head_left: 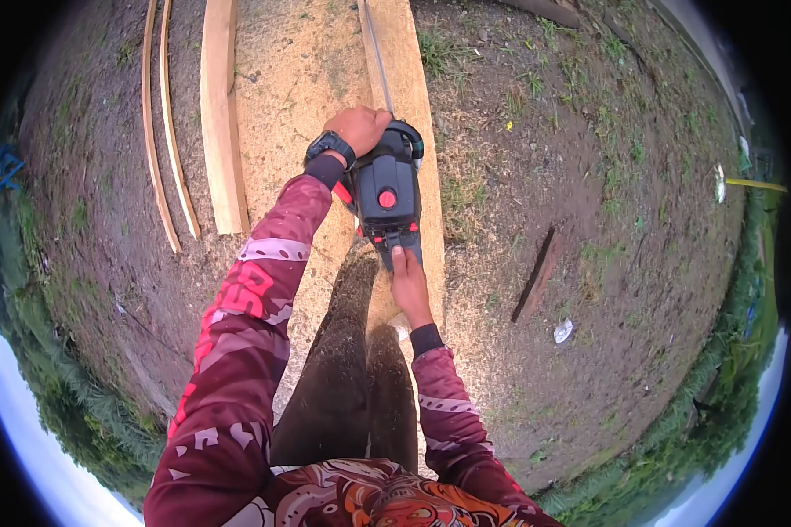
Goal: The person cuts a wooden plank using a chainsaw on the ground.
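A black chainsaw with red parts (389,189) is held in front of my legs, its thin guide bar (377,57) pointing away from me over a long wooden beam (404,53). My left hand (363,130), below a black wristwatch (331,147), is closed round the front handle. Toward my body, my right hand (410,283) grips the rear handle, thumb on top; its other fingers are mostly hidden. The bar runs lengthwise along the beam. Whether the chain touches the wood I cannot tell.
Sawdust (299,88) covers the ground left of the beam. A thick squared timber (223,132) and two thin strips (169,132) lie farther left. On the right are a dark wood piece (534,274), a crumpled white scrap (562,331) and patchy grass.
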Tool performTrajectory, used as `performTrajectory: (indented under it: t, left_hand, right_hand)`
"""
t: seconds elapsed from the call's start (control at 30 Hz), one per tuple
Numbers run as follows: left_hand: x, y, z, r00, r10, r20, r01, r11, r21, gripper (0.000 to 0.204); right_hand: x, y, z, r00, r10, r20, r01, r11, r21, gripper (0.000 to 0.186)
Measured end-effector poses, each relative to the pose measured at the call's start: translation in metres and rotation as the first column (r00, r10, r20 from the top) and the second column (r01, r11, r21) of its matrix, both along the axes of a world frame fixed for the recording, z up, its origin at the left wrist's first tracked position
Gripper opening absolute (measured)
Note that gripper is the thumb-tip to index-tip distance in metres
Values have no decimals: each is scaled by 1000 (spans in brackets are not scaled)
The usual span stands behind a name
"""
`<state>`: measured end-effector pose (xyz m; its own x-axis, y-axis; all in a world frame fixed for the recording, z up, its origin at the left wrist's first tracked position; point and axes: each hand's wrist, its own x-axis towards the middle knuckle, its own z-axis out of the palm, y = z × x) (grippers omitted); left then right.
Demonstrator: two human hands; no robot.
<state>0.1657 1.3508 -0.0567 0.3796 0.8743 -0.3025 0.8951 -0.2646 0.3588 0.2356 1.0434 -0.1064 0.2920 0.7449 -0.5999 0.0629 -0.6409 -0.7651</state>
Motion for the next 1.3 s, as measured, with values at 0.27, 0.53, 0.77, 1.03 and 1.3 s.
performTrajectory:
  t: [0.27,0.53,0.77,1.03,1.3]
  left_hand:
    - [0,-68,1,998,44,32,-45,999,6,59]
    - [-10,-133,-14,997,61,42,-62,998,4,59]
    - [-16,-187,-20,999,21,31,-21,1000,18,56]
    - [-10,-147,-15,1000,4,27,-5,1000,4,54]
    - [-8,-16,-15,993,-99,67,90,989,118,48]
  right_hand:
    - [-6,-69,-30,998,-34,47,30,996,86,51]
    - [-9,-128,-18,1000,2,-27,-1,1000,4,53]
    - [-15,-177,-1,999,-20,-39,20,1000,-5,53]
    - [-17,-143,-22,999,-35,-35,35,999,-25,53]
    - [-7,-18,-18,997,-38,-72,39,999,22,55]
